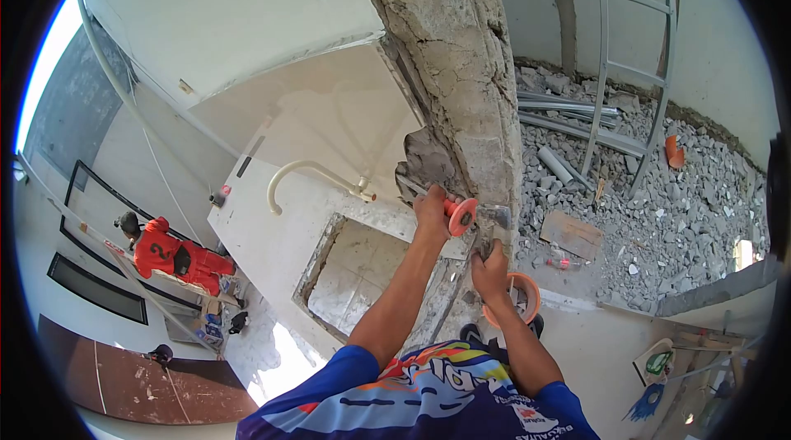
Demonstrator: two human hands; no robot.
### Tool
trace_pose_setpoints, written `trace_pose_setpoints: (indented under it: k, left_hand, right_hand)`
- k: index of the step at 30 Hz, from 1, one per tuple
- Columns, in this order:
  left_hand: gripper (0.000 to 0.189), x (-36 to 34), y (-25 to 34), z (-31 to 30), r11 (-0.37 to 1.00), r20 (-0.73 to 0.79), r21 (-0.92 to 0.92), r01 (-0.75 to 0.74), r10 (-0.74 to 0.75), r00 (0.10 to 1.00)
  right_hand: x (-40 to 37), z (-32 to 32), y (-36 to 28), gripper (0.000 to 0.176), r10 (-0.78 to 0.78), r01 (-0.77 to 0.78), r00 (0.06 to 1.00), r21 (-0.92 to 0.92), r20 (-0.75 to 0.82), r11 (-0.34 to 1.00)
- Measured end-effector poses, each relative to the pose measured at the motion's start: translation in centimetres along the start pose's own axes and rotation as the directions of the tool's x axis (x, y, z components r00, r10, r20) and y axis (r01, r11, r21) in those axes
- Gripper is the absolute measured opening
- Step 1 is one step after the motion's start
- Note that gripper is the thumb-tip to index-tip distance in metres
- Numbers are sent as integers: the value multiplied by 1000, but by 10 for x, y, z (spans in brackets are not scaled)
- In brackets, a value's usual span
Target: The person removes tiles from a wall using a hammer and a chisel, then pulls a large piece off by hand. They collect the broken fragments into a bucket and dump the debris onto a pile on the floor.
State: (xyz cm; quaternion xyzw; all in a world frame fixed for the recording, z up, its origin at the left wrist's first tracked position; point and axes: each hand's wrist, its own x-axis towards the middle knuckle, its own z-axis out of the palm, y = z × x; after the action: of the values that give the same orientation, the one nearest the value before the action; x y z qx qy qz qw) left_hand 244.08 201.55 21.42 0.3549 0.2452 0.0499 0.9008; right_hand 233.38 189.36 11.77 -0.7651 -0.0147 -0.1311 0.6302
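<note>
My left hand (432, 211) is closed around the red grip of a chisel (461, 216) with a round red guard. The chisel's metal shaft reaches up and left to the dark, broken hollow (428, 161) at the foot of the rough concrete column (465, 53). My right hand (491, 269) is wrapped round the handle of a hammer (494, 216), whose metal head is just right of the red guard. Below my right hand, an orange bucket (527, 296) stands by my feet, partly hidden by my forearm.
A white counter (272, 193) with a square opening and a curved faucet (309, 166) lies left. Rubble (684, 226), metal channels and a ladder (600, 69) are at right. Another person in red (173, 252) is at far left. A blue brush (647, 400) is lower right.
</note>
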Motion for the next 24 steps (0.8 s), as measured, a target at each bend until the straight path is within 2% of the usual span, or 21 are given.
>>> trace_pose_setpoints:
  k: [2, 4, 6, 9, 10, 13, 14, 17, 18, 19, 21, 22, 23, 24]
  left_hand:
    - [17, -5, 1, -4, 1000, -38, -24, 14, -15, 999]
    - [17, -18, 5, 6, 999, -95, -37, 11, -14, 995]
    - [17, -22, 9, 3, 998, -23, -43, 40, -41, 999]
    - [8, -14, 10, -9, 996, 66, -2, 88, -88, 994]
    - [6, -10, 11, -14, 995, 91, 17, 101, -102, 991]
    - [4, -22, 19, -11, 993, 131, 59, 101, -108, 985]
    - [13, -11, 17, -25, 989, 176, 104, 104, -121, 977]
    - [24, -25, 32, -31, 944, 217, 329, 37, -113, 970]
    - [36, -35, 38, -34, 915, 237, 403, 9, -114, 965]
    - [37, -47, 48, -36, 810, 211, 582, -64, -75, 975]
    - [38, -77, 77, -34, 484, 184, 858, -172, 23, 983]
    - [41, -81, 91, -37, 329, 346, 847, -417, 255, 903]
    - [44, -85, 105, -40, 121, 500, 789, -602, 442, 745]
    - [44, -98, 128, -23, 27, 563, 729, -684, 543, 622]
  right_hand:
    - [-3, 10, 3, 34, 83, -65, 995, 279, -51, 958]
    - [0, 15, -2, 37, 188, -154, 982, 480, -24, 864]
    - [10, 10, -47, 41, 306, -293, 949, 593, 82, 750]
    - [30, 37, -44, 50, 83, 52, 970, 525, -230, 850]
    - [27, 39, -43, 57, 152, -49, 979, 561, -138, 826]
    - [28, 34, -70, 59, 133, -43, 984, 557, -122, 829]
    - [29, 40, -60, 53, 155, -55, 978, 553, -136, 831]
    - [34, 41, -61, 48, 210, -135, 975, 579, -66, 804]
    - [34, 36, -80, 46, 223, -124, 971, 625, -83, 771]
    - [36, 37, -81, 46, 223, -130, 972, 619, -75, 774]
    - [36, 36, -80, 46, 222, -135, 973, 611, -68, 780]
    - [38, 39, -84, 43, 202, -94, 975, 643, -96, 760]
    - [40, 40, -89, 43, 229, -129, 971, 658, -68, 742]
    - [38, 38, -94, 42, 262, -172, 965, 668, -36, 724]
